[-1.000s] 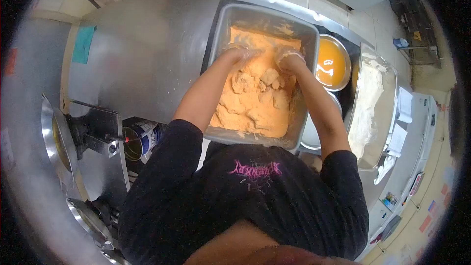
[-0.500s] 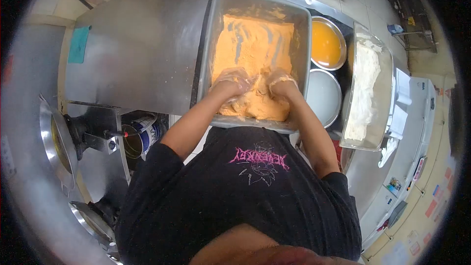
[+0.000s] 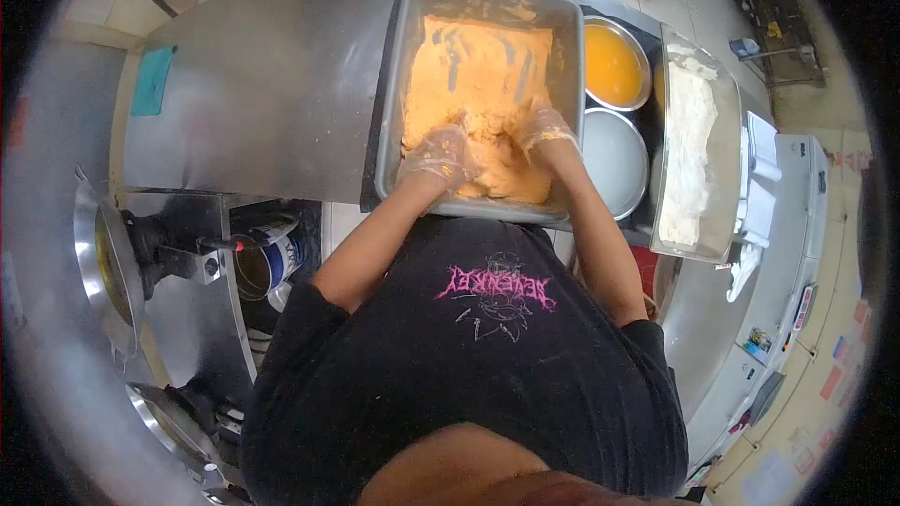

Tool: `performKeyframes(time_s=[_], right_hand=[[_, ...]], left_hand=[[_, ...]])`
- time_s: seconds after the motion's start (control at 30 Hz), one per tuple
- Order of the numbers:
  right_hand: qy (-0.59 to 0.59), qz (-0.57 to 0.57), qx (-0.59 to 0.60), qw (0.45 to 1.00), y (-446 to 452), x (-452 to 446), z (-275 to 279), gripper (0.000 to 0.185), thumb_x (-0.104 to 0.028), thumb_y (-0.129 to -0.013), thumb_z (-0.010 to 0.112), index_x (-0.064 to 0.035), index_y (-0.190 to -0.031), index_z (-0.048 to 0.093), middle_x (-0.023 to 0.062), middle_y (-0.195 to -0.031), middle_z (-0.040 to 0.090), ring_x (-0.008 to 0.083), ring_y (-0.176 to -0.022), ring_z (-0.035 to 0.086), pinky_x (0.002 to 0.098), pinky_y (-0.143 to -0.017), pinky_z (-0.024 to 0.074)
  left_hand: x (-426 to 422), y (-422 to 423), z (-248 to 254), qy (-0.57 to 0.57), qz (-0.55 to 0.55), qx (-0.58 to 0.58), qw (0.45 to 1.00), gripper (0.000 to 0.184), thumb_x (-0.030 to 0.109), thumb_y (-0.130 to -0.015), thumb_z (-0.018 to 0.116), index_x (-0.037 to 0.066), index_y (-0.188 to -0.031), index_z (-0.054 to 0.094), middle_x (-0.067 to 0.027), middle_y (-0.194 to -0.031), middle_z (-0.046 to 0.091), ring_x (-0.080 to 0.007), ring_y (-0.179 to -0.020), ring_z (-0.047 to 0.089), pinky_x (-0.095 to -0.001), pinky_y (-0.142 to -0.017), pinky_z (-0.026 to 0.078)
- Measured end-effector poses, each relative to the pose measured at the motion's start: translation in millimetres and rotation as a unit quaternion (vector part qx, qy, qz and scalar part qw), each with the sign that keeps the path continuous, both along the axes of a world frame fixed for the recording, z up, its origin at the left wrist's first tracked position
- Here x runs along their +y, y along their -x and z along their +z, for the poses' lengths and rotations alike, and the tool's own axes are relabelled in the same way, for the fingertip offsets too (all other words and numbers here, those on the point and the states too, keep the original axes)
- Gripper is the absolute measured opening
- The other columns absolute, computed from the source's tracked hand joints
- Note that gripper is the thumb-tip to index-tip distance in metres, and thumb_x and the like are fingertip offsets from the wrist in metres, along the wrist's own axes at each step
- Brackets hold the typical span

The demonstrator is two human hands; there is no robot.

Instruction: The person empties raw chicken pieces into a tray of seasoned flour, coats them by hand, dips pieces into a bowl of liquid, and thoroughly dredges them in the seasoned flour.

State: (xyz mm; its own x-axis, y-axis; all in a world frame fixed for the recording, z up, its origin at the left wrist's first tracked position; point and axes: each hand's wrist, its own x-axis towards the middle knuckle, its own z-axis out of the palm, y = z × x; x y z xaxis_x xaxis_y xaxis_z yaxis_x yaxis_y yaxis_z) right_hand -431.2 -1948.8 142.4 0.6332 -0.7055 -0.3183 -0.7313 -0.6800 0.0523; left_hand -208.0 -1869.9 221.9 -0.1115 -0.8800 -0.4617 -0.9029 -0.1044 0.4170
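Observation:
A deep grey rectangular tub (image 3: 386, 112) holds a wide mass of soft orange dough (image 3: 483, 66), spread flat at the far end and heaped and lumpy near me. Both my hands wear clear plastic gloves smeared with it. My left hand (image 3: 442, 152) is sunk into the near left part of the dough, its fingers curled in and partly covered. On the right, my right hand (image 3: 544, 126) grips dough beside the tub's right wall, fingertips buried. A torn, lumpy ridge of dough lies between the two hands.
Right of the tub stand a metal bowl of orange liquid (image 3: 614, 66) and a bowl of whitish liquid (image 3: 616, 164). Beyond them is a clear bin of white flour (image 3: 689, 150). A steel table (image 3: 253, 94) carries a teal cloth (image 3: 153, 81). Pans (image 3: 112, 267) are at the left.
My hands have shifted within the dough, the right one a little farther from me. The dough between them is more broken up. The whole view has moved slightly.

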Motion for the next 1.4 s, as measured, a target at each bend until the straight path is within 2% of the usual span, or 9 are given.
performKeyframes(time_s=[0.1, 0.4, 0.43, 0.47, 0.57, 0.63, 0.7, 0.9, 1.4], right_hand=[[0.018, -0.152, -0.158, 0.976, 7.2, 3.5, -18.7, 0.021, -0.005, -0.086, 0.061, -0.0076, -0.103, 0.073, 0.0188, -0.105, 0.069, 0.0376, -0.097, 0.066, 0.0453, -0.083, 0.0538], [0.003, 0.031, 0.093, 0.995, 4.7, 25.8, 47.3, 0.033, -0.008, -0.089, 0.066, 0.0006, -0.120, 0.066, 0.0166, -0.103, 0.072, 0.0280, -0.099, 0.069, 0.0370, -0.082, 0.0560], [-0.123, -0.151, -0.235, 0.952, 10.8, 30.2, 43.2, 0.029, -0.009, -0.092, 0.066, 0.0012, -0.119, 0.066, 0.0141, -0.103, 0.072, 0.0237, -0.099, 0.068, 0.0338, -0.081, 0.0553], [-0.229, -0.310, -0.524, 0.759, 14.9, 33.4, 39.9, 0.026, -0.011, -0.095, 0.066, 0.0018, -0.117, 0.066, 0.0115, -0.104, 0.072, 0.0193, -0.098, 0.067, 0.0306, -0.080, 0.0547], [-0.368, -0.351, -0.531, 0.678, 14.4, 32.2, 79.0, 0.023, -0.013, -0.098, 0.067, 0.0015, -0.116, 0.066, 0.0071, -0.101, 0.070, 0.0134, -0.094, 0.065, 0.0269, -0.078, 0.0530], [-0.239, -0.182, -0.492, 0.817, 28.0, 26.5, 42.6, 0.025, -0.017, -0.096, 0.067, 0.0025, -0.111, 0.067, 0.0121, -0.100, 0.072, 0.0232, -0.092, 0.069, 0.0337, -0.078, 0.0550], [-0.076, -0.113, -0.130, 0.982, 24.0, 30.7, 42.5, 0.027, -0.018, -0.096, 0.064, 0.0033, -0.112, 0.065, 0.0183, -0.105, 0.071, 0.0364, -0.095, 0.069, 0.0417, -0.084, 0.0550], [0.056, -0.122, -0.134, 0.982, 15.0, 44.8, 44.9, 0.024, -0.010, -0.091, 0.060, -0.0078, -0.113, 0.069, 0.0201, -0.107, 0.070, 0.0348, -0.106, 0.068, 0.0436, -0.089, 0.0558], [-0.006, -0.033, 0.038, 0.999, 8.5, 3.2, 40.0, 0.017, -0.016, -0.091, 0.063, -0.0085, -0.100, 0.074, 0.0136, -0.103, 0.074, 0.0304, -0.101, 0.072, 0.0406, -0.084, 0.0584]], left_hand=[[-6.4, -2.5, -6.7, -0.105, 0.008, -0.002, 0.994, 0.089, 0.038, -0.089, 0.068, 0.002, -0.160, 0.028, -0.0260, -0.146, 0.053, -0.0372, -0.135, 0.053, -0.0441, -0.115, 0.043], [4.5, -21.4, 3.1, -0.105, 0.102, 0.036, 0.989, 0.079, 0.041, -0.082, 0.081, 0.001, -0.144, 0.051, -0.0299, -0.141, 0.056, -0.0405, -0.130, 0.057, -0.0447, -0.110, 0.047], [7.6, -22.0, 4.4, -0.066, 0.101, 0.051, 0.991, 0.076, 0.041, -0.081, 0.082, 0.001, -0.140, 0.055, -0.0283, -0.137, 0.059, -0.0393, -0.129, 0.059, -0.0449, -0.109, 0.048], [10.4, -22.2, 4.2, -0.026, 0.102, 0.067, 0.992, 0.073, 0.041, -0.080, 0.083, 0.000, -0.136, 0.059, -0.0267, -0.133, 0.063, -0.0381, -0.127, 0.061, -0.0450, -0.108, 0.049], [14.1, -17.0, -10.9, 0.006, 0.121, 0.096, 0.988, 0.077, 0.037, -0.080, 0.084, -0.001, -0.141, 0.054, -0.0260, -0.131, 0.064, -0.0393, -0.123, 0.063, -0.0447, -0.106, 0.050], [17.0, -10.9, -21.8, 0.006, 0.149, 0.095, 0.984, 0.079, 0.036, -0.079, 0.085, 0.000, -0.141, 0.051, -0.0279, -0.130, 0.064, -0.0401, -0.124, 0.062, -0.0441, -0.107, 0.049], [19.2, -4.6, -27.3, 0.006, 0.175, 0.094, 0.980, 0.081, 0.035, -0.077, 0.086, 0.001, -0.141, 0.049, -0.0298, -0.129, 0.063, -0.0408, -0.125, 0.061, -0.0435, -0.108, 0.048], [25.1, 0.3, -30.5, 0.029, 0.177, 0.107, 0.978, 0.078, 0.015, -0.082, 0.074, -0.005, -0.148, 0.037, -0.0308, -0.122, 0.066, -0.0412, -0.118, 0.065, -0.0461, -0.103, 0.052], [14.4, -7.4, -27.1, 0.051, 0.178, 0.127, 0.975, 0.082, 0.036, -0.083, 0.074, -0.005, -0.145, 0.040, -0.0292, -0.126, 0.063, -0.0412, -0.119, 0.063, -0.0474, -0.103, 0.050]])
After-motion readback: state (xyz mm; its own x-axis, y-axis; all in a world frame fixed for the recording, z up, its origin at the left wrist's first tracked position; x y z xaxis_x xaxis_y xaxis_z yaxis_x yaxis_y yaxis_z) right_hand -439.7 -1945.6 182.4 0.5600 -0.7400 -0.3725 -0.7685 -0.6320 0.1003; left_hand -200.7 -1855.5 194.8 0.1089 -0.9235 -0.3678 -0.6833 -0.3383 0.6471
